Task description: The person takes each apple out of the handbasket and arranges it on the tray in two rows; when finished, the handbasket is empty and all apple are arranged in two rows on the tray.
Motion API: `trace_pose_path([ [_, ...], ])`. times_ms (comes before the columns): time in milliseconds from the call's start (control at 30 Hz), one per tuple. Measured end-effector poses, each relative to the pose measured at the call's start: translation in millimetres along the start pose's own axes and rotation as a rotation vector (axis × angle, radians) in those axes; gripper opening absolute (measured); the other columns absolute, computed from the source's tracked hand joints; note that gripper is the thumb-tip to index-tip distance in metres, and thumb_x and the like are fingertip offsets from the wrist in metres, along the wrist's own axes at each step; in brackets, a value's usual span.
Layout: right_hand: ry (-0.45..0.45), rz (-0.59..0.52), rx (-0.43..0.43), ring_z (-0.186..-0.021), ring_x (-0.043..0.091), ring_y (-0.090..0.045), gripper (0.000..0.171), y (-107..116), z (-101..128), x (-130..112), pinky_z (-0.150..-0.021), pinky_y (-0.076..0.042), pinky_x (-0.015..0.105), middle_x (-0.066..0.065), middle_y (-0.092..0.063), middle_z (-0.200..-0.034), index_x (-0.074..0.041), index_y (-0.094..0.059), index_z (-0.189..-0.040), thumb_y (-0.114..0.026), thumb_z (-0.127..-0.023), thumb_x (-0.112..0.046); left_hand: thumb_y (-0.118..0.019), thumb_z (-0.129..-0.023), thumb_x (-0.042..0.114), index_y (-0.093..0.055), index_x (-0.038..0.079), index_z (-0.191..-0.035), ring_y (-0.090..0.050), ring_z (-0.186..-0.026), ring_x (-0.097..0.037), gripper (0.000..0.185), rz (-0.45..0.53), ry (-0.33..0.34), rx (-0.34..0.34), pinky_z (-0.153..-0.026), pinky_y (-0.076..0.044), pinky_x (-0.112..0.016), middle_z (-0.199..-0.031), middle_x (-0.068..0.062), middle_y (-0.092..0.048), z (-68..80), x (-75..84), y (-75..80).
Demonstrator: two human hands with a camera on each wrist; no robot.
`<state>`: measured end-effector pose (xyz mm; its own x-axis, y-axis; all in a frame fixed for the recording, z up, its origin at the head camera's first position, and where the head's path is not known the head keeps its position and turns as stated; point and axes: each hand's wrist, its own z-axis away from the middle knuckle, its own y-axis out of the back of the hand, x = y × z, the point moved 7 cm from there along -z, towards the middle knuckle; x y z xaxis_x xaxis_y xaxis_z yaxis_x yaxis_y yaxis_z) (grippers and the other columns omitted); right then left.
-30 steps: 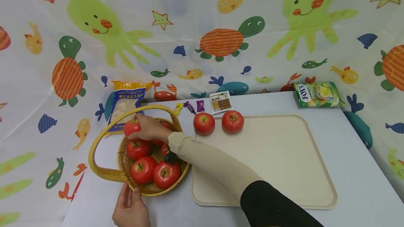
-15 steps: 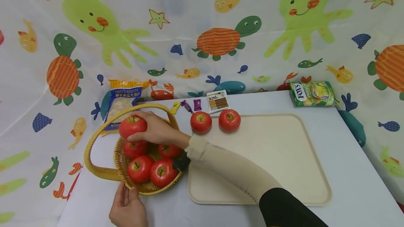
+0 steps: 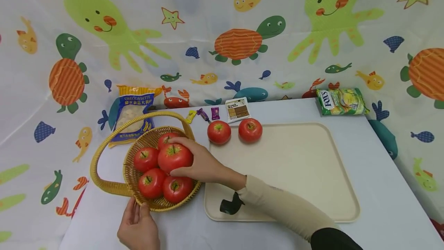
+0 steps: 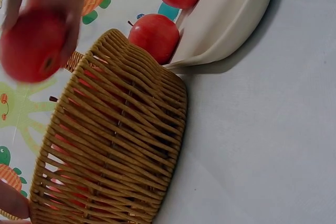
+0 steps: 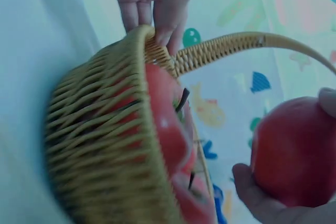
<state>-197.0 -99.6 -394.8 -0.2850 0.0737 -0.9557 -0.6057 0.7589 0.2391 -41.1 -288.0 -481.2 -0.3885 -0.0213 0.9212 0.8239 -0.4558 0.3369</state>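
Observation:
My right hand (image 3: pixel 208 165) grips a red apple (image 3: pixel 175 157) between thumb and fingers over the wicker basket (image 3: pixel 130 173). In the left wrist view that lifted apple (image 4: pixel 34 48) is above the basket's rim, its stem end turned to the side. Several more red apples (image 3: pixel 152 183) lie inside the basket. My left hand (image 3: pixel 140 225) pinches the basket's near rim, beside the foot of the tall handle (image 3: pixel 95 161); the right wrist view shows its fingers (image 5: pixel 165 17) on that rim. Two apples (image 3: pixel 250 130) sit at the far left corner of the beige tray (image 3: pixel 288 173).
Behind the basket stands a blue and yellow pasta bag (image 3: pixel 133 113). Small wrapped candies (image 3: pixel 215 113) and a flat white packet (image 3: pixel 237 110) lie near the back edge. A green FOX'S bag (image 3: pixel 341 101) is at the back right. A patterned cloth hangs behind the table.
My right hand has lifted an apple from the basket's far left side and carried it right and nearer over the basket. My left hand keeps its hold on the rim.

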Motion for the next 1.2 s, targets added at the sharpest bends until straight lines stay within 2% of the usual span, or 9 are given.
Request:
trace_pose_path([
  [167, 0.027, 0.037, 0.027, -0.131, 0.013, -0.047, 0.069, 31.0, 42.7, 2.0, -0.097, -0.055, 0.027, -0.006, -0.05, -0.145, -0.023, -0.049, -0.147, -0.082, -0.086, -0.019, -0.059, -0.1, 0.002, -0.055, 0.009, -0.147, -0.055, -0.133, -0.023, 0.048, 0.003, -0.01, 0.007, -0.095, -0.048, -0.019, -0.148, -0.014, -0.054, -1.3, 2.5, 1.8],
  [333, 0.009, 0.079, 0.173, -0.132, 0.025, -0.046, 0.073, 81.0, 80.3, 5.4, -0.094, -0.06, 0.036, 0.0, -0.047, -0.149, -0.021, -0.05, -0.146, -0.085, -0.083, -0.012, -0.06, -0.101, 0.005, -0.054, 0.01, -0.149, -0.054, -0.134, -0.023, 0.048, -0.005, 0.009, -0.001, -0.099, -0.048, -0.025, -0.15, -0.012, -0.052, -1.9, 1.7, 0.3],
  [467, -0.097, 0.156, 0.354, -0.133, 0.033, -0.044, 0.078, 133.0, 102.8, 23.3, -0.093, -0.06, 0.049, 0.008, -0.045, -0.15, -0.018, -0.046, -0.148, -0.086, -0.082, -0.008, -0.06, -0.101, 0.006, -0.053, 0.011, -0.149, -0.053, -0.135, -0.022, 0.048, -0.005, 0.019, -0.003, -0.101, -0.048, -0.026, -0.15, -0.013, -0.051, -2.1, 0.9, 0.0],
  [633, -0.298, 0.258, 0.557, -0.137, 0.038, -0.039, 0.079, 196.8, 124.6, 72.3, -0.102, -0.052, 0.061, 0.015, -0.043, -0.151, -0.014, -0.039, -0.151, -0.082, -0.086, -0.01, -0.059, -0.102, 0.007, -0.053, 0.011, -0.15, -0.053, -0.135, -0.022, 0.048, -0.011, 0.03, -0.003, -0.103, -0.047, -0.028, -0.151, -0.012, -0.051, -2.7, 0.3, 0.4],
  [733, -0.363, 0.304, 0.628, -0.136, 0.041, -0.039, 0.077, 222.2, 134.3, 100.4, -0.105, -0.048, 0.064, 0.018, -0.043, -0.151, -0.012, -0.038, -0.152, -0.08, -0.087, -0.01, -0.059, -0.102, 0.007, -0.053, 0.011, -0.15, -0.053, -0.135, -0.022, 0.049, -0.017, 0.036, 0.0, -0.103, -0.047, -0.029, -0.151, -0.012, -0.051, -3.0, -0.3, 0.8],
  [933, -0.414, 0.343, 0.673, -0.133, 0.043, -0.042, 0.078, 242.4, 146.1, 128.5, -0.105, -0.047, 0.065, 0.022, -0.045, -0.148, -0.008, -0.038, -0.151, -0.081, -0.086, -0.012, -0.059, -0.101, 0.006, -0.054, 0.012, -0.149, -0.053, -0.135, -0.023, 0.049, -0.005, 0.038, 0.0, -0.102, -0.047, -0.026, -0.15, -0.013, -0.052, -2.9, -3.4, -0.1],
  [1100, -0.433, 0.362, 0.677, -0.135, 0.045, -0.04, 0.086, 247.9, 146.3, 136.2, -0.108, -0.044, 0.066, 0.024, -0.042, -0.152, -0.009, -0.032, -0.157, -0.081, -0.087, -0.016, -0.059, -0.101, 0.007, -0.053, 0.011, -0.149, -0.054, -0.134, -0.023, 0.048, -0.001, 0.037, -0.005, -0.1, -0.047, -0.025, -0.15, -0.014, -0.052, -1.5, -3.4, -1.2],
  [1200, -0.433, 0.374, 0.674, -0.137, 0.044, -0.038, 0.086, 248.6, 145.9, 138.2, -0.109, -0.043, 0.066, 0.023, -0.04, -0.154, -0.008, -0.033, -0.158, -0.081, -0.088, -0.017, -0.059, -0.101, 0.006, -0.053, 0.01, -0.15, -0.054, -0.134, -0.024, 0.049, -0.007, 0.032, -0.008, -0.099, -0.047, -0.024, -0.15, -0.014, -0.052, -0.7, -2.2, -1.5],
])
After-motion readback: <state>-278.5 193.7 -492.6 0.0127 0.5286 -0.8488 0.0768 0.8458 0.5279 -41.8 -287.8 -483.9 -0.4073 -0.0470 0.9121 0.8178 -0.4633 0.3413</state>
